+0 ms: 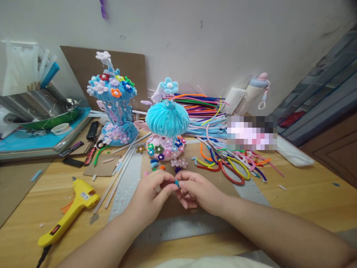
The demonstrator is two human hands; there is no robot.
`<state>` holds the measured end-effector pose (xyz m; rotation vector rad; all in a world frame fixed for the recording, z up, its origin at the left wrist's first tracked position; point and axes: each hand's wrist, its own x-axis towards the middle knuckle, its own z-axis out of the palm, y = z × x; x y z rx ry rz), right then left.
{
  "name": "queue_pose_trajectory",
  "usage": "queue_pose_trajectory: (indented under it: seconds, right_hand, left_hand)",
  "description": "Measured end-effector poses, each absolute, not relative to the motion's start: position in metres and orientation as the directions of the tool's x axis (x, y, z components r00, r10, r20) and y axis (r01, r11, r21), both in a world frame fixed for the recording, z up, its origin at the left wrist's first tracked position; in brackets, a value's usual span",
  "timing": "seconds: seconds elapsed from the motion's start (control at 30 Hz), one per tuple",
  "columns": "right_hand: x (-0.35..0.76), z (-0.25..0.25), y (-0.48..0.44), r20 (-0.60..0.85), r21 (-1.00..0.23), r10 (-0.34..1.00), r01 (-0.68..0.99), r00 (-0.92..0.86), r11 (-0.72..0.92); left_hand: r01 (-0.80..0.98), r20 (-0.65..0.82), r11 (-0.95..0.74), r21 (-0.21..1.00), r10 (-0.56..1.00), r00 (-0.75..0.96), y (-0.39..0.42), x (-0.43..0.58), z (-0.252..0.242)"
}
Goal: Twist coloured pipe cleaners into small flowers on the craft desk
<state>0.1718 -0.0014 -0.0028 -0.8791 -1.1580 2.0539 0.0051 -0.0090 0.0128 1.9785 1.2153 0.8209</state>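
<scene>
Between the fingertips of my left hand [152, 191] and my right hand [199, 190] is a small blue fuzzy piece [177, 183], probably pipe cleaner; its full shape is hidden. Both hands are pinched closed on it, over a sheet of brown cardboard [167, 210]. Just beyond them stands a turquoise pleated dome [167, 121] made of pipe cleaners, above a pink round base [166, 153] covered with small colourful flowers. Loose little flowers, among them a pale pink one [182, 163], lie between the base and my hands.
A yellow glue gun [74, 212] lies at left. Red-and-yellow-handled scissors [230, 171] rest at right among pipe cleaner scraps. A taller blue flowered piece [113, 96] stands behind left. Pipe cleaner bundles [195, 106], a bottle [252, 93] and a metal bowl [36, 104] stand near the wall.
</scene>
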Motion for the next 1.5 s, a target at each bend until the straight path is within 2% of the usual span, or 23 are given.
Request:
queue_pose_trajectory:
  seconds: [0.13, 0.3, 0.5, 0.63, 0.87, 1.23, 1.5]
  right_hand:
    - [0.1708, -0.0054, -0.0043, -0.194, -0.864, 0.728, -0.237, -0.658, -0.444]
    - [0.1727, -0.0069, -0.0055, -0.151, -0.904, 0.77, -0.228, -0.62, -0.361]
    - [0.1711, -0.0085, -0.0084, -0.146, -0.917, 0.812, -0.23, -0.565, -0.326]
    - [0.1705, -0.0086, -0.0079, -0.121, -0.932, 0.814, -0.218, -0.568, -0.29]
    - [0.1737, -0.0057, -0.0019, -0.09, -0.886, 0.734, -0.283, -0.673, -0.368]
    - [0.1718, -0.0109, -0.0049, -0.092, -0.843, 0.718, -0.33, -0.69, -0.425]
    - [0.1698, -0.0085, -0.009, -0.193, -0.693, 0.668, -0.382, -0.718, -0.611]
  left_hand:
    - [0.451, 0.161, -0.302, 0.84, 0.932, 0.324, -0.0109, 0.0075, 0.0122]
    - [0.316, 0.173, -0.276, 0.908, 0.932, 0.319, -0.0143, 0.0079, 0.0099]
    - [0.339, 0.214, -0.325, 0.883, 0.921, 0.326, -0.0157, 0.0075, 0.0104]
    - [0.371, 0.232, -0.384, 0.846, 0.89, 0.392, -0.0146, 0.0066, 0.0131]
    - [0.376, 0.245, -0.435, 0.818, 0.855, 0.457, -0.0116, 0.0027, 0.0148]
    - [0.425, 0.207, -0.439, 0.791, 0.847, 0.489, -0.0138, 0.003, 0.0174]
    - [0.404, 0.305, -0.545, 0.735, 0.797, 0.521, -0.0146, 0.0032, 0.0131]
